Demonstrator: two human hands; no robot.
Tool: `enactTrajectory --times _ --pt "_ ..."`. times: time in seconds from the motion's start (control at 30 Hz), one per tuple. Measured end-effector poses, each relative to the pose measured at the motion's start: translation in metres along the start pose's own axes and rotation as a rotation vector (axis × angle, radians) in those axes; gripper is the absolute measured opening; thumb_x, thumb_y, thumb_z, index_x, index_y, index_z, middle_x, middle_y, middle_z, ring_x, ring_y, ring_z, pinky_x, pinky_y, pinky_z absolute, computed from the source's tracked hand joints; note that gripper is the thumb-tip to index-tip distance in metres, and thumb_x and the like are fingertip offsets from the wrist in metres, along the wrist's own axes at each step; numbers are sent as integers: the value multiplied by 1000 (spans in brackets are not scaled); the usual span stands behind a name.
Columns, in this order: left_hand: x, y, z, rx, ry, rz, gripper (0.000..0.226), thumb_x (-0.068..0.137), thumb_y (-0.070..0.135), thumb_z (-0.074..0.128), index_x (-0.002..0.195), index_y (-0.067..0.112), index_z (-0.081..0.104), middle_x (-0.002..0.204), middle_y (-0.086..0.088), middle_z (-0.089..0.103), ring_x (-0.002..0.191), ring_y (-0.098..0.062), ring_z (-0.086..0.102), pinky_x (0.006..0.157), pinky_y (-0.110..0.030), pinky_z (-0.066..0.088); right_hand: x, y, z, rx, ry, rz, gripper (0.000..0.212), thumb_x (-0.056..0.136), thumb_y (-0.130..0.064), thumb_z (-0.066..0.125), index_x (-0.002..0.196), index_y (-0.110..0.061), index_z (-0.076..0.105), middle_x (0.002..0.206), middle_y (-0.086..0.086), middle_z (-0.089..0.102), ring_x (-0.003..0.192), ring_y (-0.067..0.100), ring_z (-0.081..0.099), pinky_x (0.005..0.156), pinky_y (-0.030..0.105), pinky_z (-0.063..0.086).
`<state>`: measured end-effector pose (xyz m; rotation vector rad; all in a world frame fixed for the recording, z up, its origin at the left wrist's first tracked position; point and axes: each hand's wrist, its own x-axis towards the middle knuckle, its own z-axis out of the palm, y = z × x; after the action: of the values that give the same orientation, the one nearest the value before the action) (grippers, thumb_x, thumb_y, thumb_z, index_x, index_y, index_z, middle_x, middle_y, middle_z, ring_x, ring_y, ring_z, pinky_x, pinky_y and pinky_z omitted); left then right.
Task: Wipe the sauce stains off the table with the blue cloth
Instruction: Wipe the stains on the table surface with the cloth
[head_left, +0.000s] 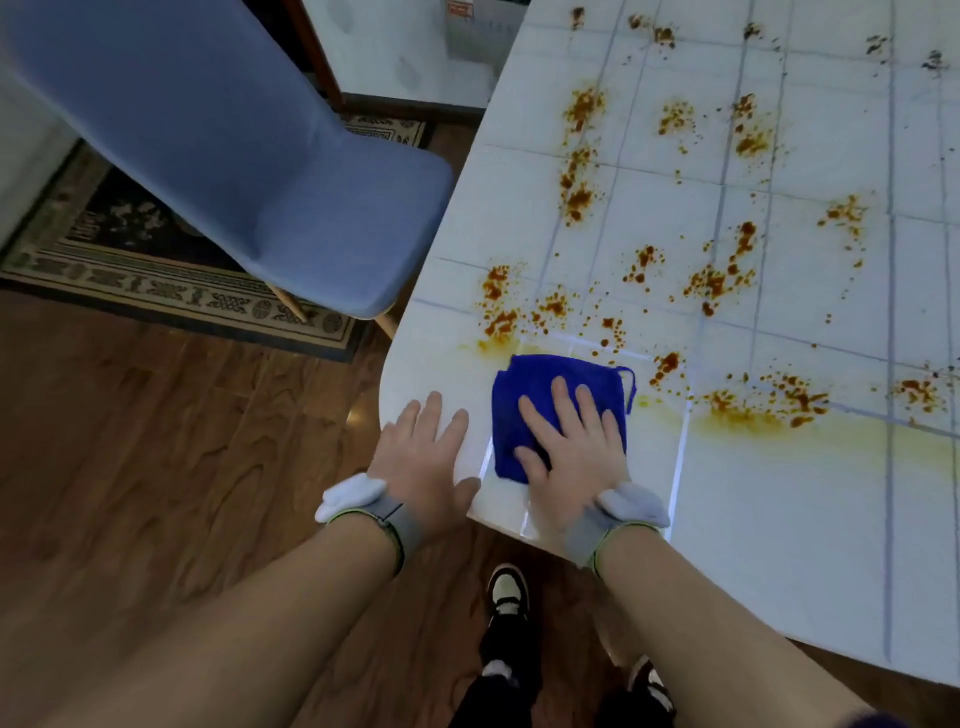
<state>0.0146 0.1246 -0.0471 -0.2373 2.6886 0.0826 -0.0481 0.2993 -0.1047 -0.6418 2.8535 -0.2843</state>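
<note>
A folded blue cloth (540, 395) lies flat near the rounded front corner of the white tiled table (779, 545). My right hand (574, 447) presses down on the cloth with straight, spread fingers. My left hand (423, 454) rests flat on the table's edge, just left of the cloth and not touching it. Orange-brown sauce stains (711, 283) are spattered over much of the table beyond the cloth. A yellowish smear (748, 423) streaks the surface to the cloth's right.
A blue upholstered chair (249, 171) stands left of the table, partly over a patterned rug (130, 270). The floor (156, 467) is dark wood. My feet in black-and-white shoes (509, 590) stand below the table's front edge.
</note>
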Motion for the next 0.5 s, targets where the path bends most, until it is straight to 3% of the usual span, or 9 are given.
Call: enactTrajectory --times 0.1,0.2,0.27,0.33,0.43,0.5 --pt "5 -12 -4 -55 51 14 85 87 56 56 153 19 16 162 -13 7 147 -31 11 119 -41 16 10 -25 2 -6 -24 63 54 94 -47 30 146 -34 33 157 8 24 143 35 19 113 50 15" --pt "11 -24 -10 -143 76 -18 89 80 55 65 151 20 22 161 -13 12 146 -28 16 116 -37 23 2 -36 4 -90 -103 -254 54 95 -47 27 147 -33 31 157 7 23 143 35 22 113 48 11" --pt "10 -33 -11 -167 55 -24 93 79 57 68 151 21 22 162 -9 11 146 -25 15 115 -36 26 13 -25 -4 -80 -162 -372 55 96 -52 27 149 -40 21 160 0 11 147 29 9 117 44 3" --pt "6 -39 -9 -164 13 -50 92 82 57 66 153 21 19 162 -6 6 147 -24 11 116 -35 23 29 -22 -5 -12 -177 -272 56 96 -53 31 149 -43 16 161 -2 3 148 26 0 117 43 0" --pt "3 -41 -4 -211 53 -81 76 89 47 61 150 22 26 162 -3 12 146 -21 14 115 -33 24 29 -58 1 -33 -71 -90 55 91 -47 34 145 -34 36 157 8 24 144 36 20 113 49 9" --pt "6 -46 2 -298 137 -155 57 90 39 56 142 22 40 154 -2 32 139 -16 29 109 -27 29 22 -88 10 -13 -141 -238 57 90 -45 33 146 -34 34 158 9 22 144 36 19 112 48 4"
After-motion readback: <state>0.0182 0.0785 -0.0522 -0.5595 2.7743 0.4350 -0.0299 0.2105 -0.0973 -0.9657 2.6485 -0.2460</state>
